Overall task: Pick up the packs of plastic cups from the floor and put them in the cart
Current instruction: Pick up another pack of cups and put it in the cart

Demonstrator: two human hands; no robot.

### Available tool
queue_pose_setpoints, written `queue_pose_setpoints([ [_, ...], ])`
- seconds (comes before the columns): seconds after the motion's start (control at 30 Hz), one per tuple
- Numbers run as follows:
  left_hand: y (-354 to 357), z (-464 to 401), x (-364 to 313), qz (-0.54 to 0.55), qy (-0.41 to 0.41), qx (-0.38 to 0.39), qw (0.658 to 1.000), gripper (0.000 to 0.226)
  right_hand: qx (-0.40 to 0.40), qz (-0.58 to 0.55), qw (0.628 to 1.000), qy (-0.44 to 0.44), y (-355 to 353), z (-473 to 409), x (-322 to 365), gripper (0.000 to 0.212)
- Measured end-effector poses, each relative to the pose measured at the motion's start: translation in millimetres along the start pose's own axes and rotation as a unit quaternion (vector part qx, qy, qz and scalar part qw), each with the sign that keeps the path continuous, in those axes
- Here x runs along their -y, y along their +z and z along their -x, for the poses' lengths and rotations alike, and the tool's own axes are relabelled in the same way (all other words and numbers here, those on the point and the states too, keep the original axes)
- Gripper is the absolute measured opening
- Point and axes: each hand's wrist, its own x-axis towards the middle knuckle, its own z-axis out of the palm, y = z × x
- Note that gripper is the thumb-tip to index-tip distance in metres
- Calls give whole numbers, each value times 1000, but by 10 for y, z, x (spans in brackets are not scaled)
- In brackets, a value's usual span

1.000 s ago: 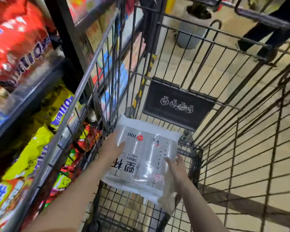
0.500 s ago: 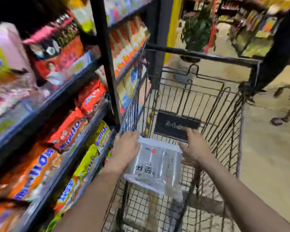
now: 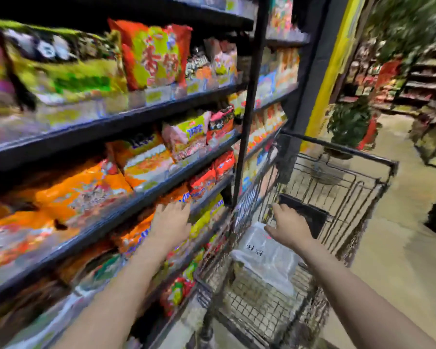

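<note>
A clear pack of plastic cups (image 3: 264, 258) with dark lettering lies inside the wire cart (image 3: 337, 152). My right hand (image 3: 290, 227) hovers just above the pack's far end, fingers spread and relaxed, holding nothing. My left hand (image 3: 171, 222) is out to the left of the cart, in front of the snack shelf, fingers straight and holding nothing. The frame is blurred by motion.
A tall shelf unit (image 3: 126, 114) full of snack bags runs along the left, tight against the cart's side. A black sign panel (image 3: 305, 212) hangs at the cart's far end. A potted plant (image 3: 347, 127) stands beyond the cart, open floor (image 3: 400, 260) to the right.
Both hands have let go of the pack, which now lies in the cart. My left hand swung out left toward the shelf. The view has lifted upward.
</note>
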Motion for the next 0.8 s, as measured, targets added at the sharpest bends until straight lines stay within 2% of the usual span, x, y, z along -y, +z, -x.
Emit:
queue_pose_setpoints([
  [0.2, -554, 1476, 956, -40, -140, 1, 989, 42, -20, -16, 988, -154, -151, 390, 1170, 60],
  [0.4, -980, 3032, 1336, -132, -283, 26, 949, 54, -30, -50, 942, -330, -214, 939, 2229, 60],
  [0.53, -1384, 3916, 1093, -122, -413, 59, 900, 44, -34, -47, 890, -452, -271, 1419, 2761, 59],
  [0.63, -1562, 4406, 800, -124, -525, 27, 842, 36, -22, -67, 844, -532, -287, 1797, 2990, 56],
  [0.73, -1754, 4811, 386, -122, -589, 22, 799, 26, -22, -74, 797, -599, -338, 2184, 3106, 54],
  [0.8, -1857, 5140, 101, -160, -610, 27, 776, 26, -15, -85, 767, -636, -355, 2473, 3147, 53],
])
